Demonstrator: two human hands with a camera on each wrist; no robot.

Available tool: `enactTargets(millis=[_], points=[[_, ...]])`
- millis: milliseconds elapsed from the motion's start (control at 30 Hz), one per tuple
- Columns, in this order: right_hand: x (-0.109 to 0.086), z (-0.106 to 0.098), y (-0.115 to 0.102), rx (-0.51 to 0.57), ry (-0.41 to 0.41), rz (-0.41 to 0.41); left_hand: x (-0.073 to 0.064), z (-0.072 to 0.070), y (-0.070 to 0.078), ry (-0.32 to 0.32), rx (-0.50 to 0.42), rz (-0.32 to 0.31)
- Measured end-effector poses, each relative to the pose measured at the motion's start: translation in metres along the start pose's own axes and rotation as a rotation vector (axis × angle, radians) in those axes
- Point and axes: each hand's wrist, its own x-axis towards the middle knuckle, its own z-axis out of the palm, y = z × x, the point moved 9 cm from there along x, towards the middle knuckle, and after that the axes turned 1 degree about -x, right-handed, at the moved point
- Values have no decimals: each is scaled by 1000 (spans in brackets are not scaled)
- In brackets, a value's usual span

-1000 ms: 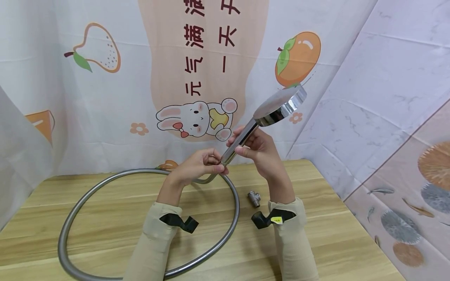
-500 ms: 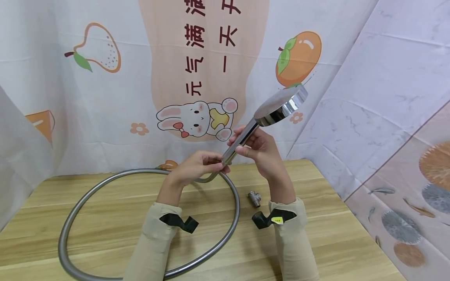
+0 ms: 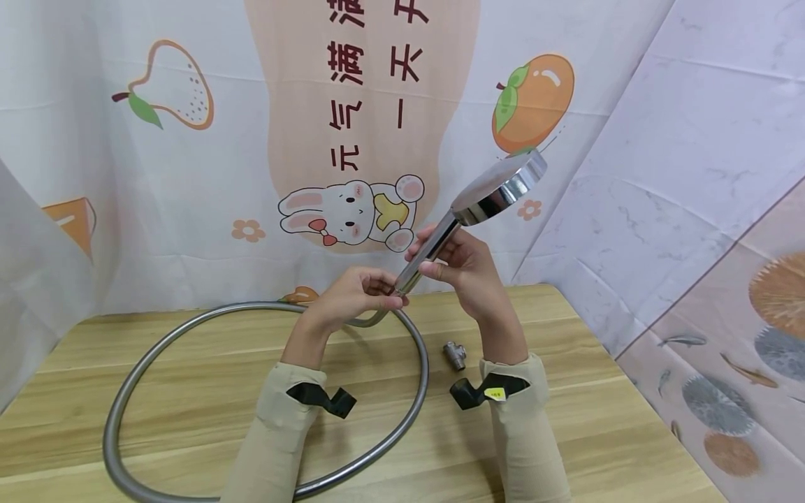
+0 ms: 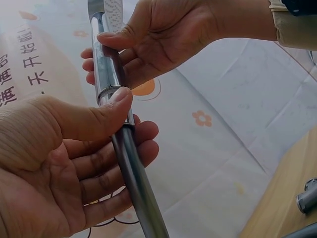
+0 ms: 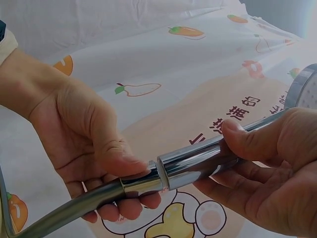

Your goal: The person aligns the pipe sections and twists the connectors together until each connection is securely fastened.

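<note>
A chrome shower head point(image 3: 499, 188) is raised above the table, tilted up to the right. My right hand point(image 3: 468, 269) grips its handle point(image 5: 198, 161) between thumb and fingers. Just below, my left hand point(image 3: 352, 297) pinches the metal end fitting point(image 5: 143, 182) of a grey shower hose point(image 4: 136, 173), the thumb on top and the fingers beneath. In the right wrist view the fitting lines up with the handle's end, with a narrow pale ring showing at the joint. From there the hose drops and loops widely over the table.
A small metal tee-shaped valve point(image 3: 455, 355) lies on the wooden table point(image 3: 604, 419), near my right wrist. The hose loop point(image 3: 119, 398) spreads around my left forearm. Printed curtains point(image 3: 189, 209) hang behind the table and along its sides.
Both hands keep nearly the same place and hold. The left thumb and fingers shift slightly at the hose fitting; the shower head barely moves.
</note>
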Motion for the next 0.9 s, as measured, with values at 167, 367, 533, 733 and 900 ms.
enactTargets(millis=[167, 367, 533, 733, 900], points=[[0, 0, -1, -8, 5, -6, -2, 1, 2, -70, -10, 40], [0, 2, 1, -5, 2, 13, -5, 1, 2, -136, -10, 46], [-1, 1, 1, -7, 3, 13, -3, 3, 1, -134, -6, 35], [-1, 0, 0, -8, 0, 0, -2, 1, -1, -93, -10, 14], [0, 0, 1, -4, 5, 7, -1, -2, -2, -54, -7, -6]])
